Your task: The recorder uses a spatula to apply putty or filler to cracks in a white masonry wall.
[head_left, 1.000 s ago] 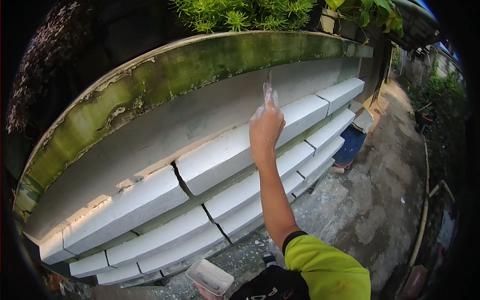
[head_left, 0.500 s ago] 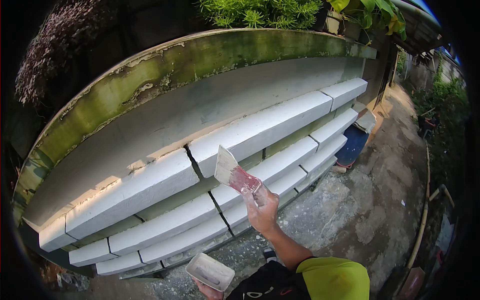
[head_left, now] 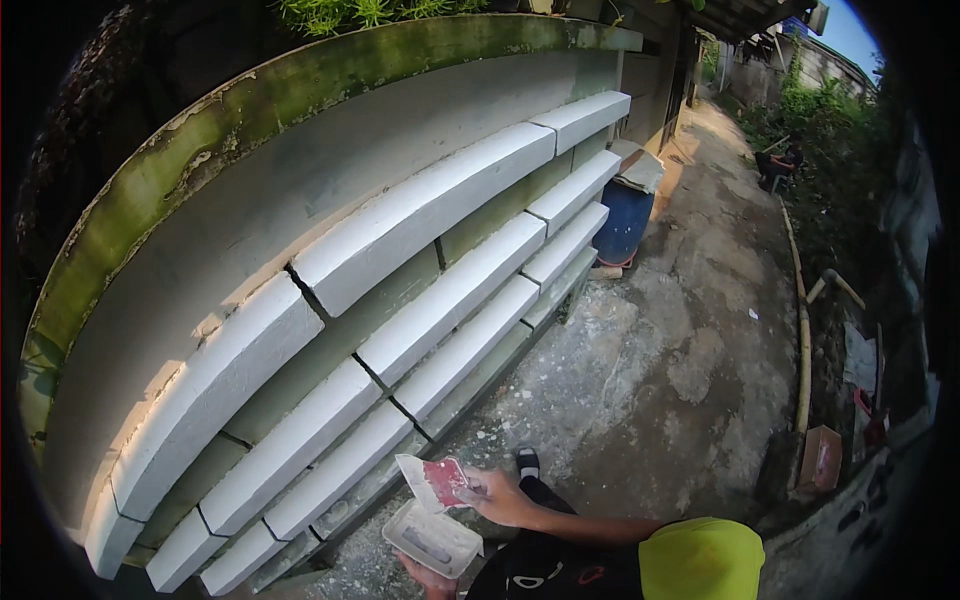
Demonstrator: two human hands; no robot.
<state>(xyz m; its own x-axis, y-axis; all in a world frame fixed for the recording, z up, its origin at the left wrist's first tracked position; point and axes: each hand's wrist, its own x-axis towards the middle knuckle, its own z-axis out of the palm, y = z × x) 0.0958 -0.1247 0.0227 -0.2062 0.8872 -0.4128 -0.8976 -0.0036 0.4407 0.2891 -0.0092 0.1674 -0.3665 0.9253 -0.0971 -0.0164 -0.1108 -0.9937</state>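
Note:
My right hand [head_left: 497, 496] grips a putty knife [head_left: 436, 482] with a wide pale blade and a red, paste-smeared section. The knife is just above the far rim of a small white rectangular tray [head_left: 470, 556]; whether they touch I cannot tell. From below, my left hand [head_left: 428, 578] holds the tray, its fingers partly hidden. A greyish streak of paste lies on the tray's bottom. Beyond both hands rise white-coated blocks [head_left: 430, 210] in stepped rows, with dark gaps between their ends.
A mossy green ledge [head_left: 300, 80] tops the wall behind the blocks. At the far end of the rows stands a blue drum [head_left: 622, 222]. A rough concrete path [head_left: 690, 350] runs along the right, bordered by bamboo poles [head_left: 803, 370]. Someone sits [head_left: 778, 163] farther up.
My right hand has brought the putty knife down from in front of the blocks to the tray. The view has swung toward the right, showing more of the path.

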